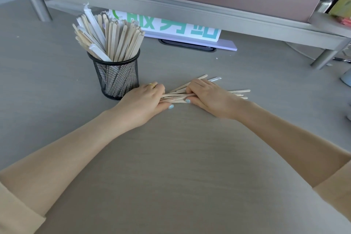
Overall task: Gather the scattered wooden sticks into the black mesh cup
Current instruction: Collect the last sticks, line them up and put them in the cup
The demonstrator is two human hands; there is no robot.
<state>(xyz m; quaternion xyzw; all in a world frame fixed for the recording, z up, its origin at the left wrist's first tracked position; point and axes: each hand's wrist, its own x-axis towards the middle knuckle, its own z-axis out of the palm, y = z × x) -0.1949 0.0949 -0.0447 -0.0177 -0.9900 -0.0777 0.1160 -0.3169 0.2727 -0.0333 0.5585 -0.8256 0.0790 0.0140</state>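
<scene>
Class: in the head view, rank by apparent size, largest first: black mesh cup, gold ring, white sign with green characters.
1. White sign with green characters, partly hidden by the shelf.
2. Black mesh cup, though it sits nearer the camera.
3. Gold ring, clearly smallest.

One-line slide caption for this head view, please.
Both hands, left hand and right hand, bunch loose wooden sticks on the table beside the stick-filled black mesh cup.

Pale loose sticks (238, 92) flat, perhaps a dozen, beside upright stick-filled black mesh cup (116, 80).
</scene>
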